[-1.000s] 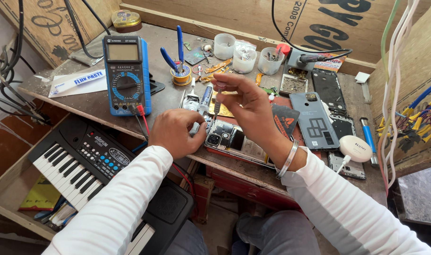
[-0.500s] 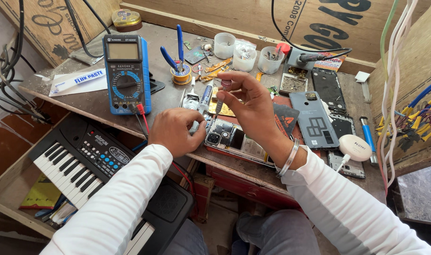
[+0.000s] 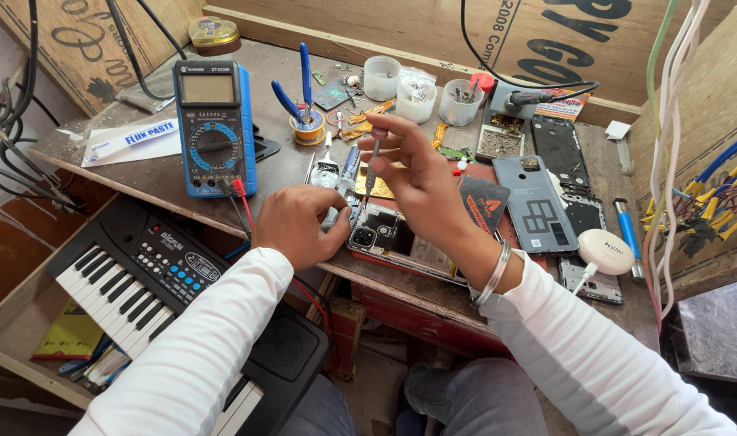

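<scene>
Right hand [image 3: 417, 173] turns screwdriver [image 3: 371, 165] over opened phone [image 3: 388, 238] (left hand [image 3: 300, 226] steadies it)

Two hands are seen, the left hand [image 3: 300, 226] and the right hand [image 3: 417, 173]. One screwdriver [image 3: 371, 168] is held. One opened phone [image 3: 401, 238] is counted on the bench [image 3: 287, 165], beside one grey back cover [image 3: 538, 202]. Three small plastic cups [image 3: 382, 77] are lined up at the rear. One blue multimeter [image 3: 215, 125], one pair of blue pliers [image 3: 297, 89], one round tin [image 3: 213, 34] and one keyboard [image 3: 142, 274] are also counted.
</scene>
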Demonstrator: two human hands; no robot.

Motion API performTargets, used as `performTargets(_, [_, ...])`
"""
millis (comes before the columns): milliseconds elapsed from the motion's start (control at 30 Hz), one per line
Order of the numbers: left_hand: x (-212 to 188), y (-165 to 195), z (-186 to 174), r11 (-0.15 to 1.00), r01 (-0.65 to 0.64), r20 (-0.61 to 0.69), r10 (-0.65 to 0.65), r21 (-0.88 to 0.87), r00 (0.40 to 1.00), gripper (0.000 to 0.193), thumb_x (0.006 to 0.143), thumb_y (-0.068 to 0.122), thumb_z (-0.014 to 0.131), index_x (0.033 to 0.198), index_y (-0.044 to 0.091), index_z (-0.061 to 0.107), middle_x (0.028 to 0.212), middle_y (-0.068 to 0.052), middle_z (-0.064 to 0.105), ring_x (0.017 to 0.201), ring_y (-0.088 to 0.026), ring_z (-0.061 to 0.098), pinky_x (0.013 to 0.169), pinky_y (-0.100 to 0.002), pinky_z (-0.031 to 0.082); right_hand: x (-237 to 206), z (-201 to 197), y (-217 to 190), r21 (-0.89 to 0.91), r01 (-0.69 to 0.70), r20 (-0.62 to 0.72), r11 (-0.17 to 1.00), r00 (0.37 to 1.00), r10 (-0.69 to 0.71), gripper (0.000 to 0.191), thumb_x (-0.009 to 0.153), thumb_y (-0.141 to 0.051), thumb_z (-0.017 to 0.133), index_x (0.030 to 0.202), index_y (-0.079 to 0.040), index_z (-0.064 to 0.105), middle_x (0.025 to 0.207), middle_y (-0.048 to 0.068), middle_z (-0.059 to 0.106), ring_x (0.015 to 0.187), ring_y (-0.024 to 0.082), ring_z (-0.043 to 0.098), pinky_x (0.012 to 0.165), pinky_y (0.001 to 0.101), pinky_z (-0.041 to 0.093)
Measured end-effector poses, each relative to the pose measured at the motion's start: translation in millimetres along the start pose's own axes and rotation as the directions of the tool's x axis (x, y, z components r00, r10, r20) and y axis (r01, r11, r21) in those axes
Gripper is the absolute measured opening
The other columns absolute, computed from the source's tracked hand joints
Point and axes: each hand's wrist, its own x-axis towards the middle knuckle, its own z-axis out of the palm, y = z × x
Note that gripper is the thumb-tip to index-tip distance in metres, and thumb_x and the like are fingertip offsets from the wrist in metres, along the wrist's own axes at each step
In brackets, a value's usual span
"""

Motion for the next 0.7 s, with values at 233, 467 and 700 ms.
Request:
performTargets(233, [13,11,5,1.0,0.026,0.014,-0.026,-0.01,1.0,0.017,0.083,0.03,0.074,0.081,0.013,0.077,0.065,-0.007,0.067,0.062,-0.027,0.066,0.06,-0.043,0.05,5,-17,-12,-0.173,-0.059,0.013,0.983,0.998,0.063,0.082,0.093,0.016,0.062,0.159,-0.019,0.025,0.119,0.011,0.065,0.105,0.017,0.072,0.085,0.0308,0.064])
performTargets(467, [23,11,10,1.0,0.027,0.0,-0.027,-0.009,1.0,0.018,0.083,0.03,0.074,0.08,0.013,0.077,0.066,-0.007,0.067,0.063,-0.028,0.066,0.059,-0.043,0.049,14,-63,-21,-0.121,-0.119,0.003,0.985,0.993,0.12,0.08,0.095,0.015,0.061,0.159,-0.017,0.025,0.121,0.012,0.067,0.105,0.018,0.071,0.084,0.0314,0.062])
performTargets(700, [40,27,30,0.999,0.034,0.014,-0.034,0.006,0.999,0.018,0.082,0.03,0.074,0.079,0.013,0.076,0.065,-0.007,0.067,0.062,-0.028,0.066,0.059,-0.044,0.049,14,-92,-21,-0.296,-0.084,0.075,0.951,0.991,0.111,0.077,0.092,0.012,0.066,0.157,-0.013,0.032,0.114,0.01,0.071,0.103,0.016,0.073,0.082,0.0298,0.063])
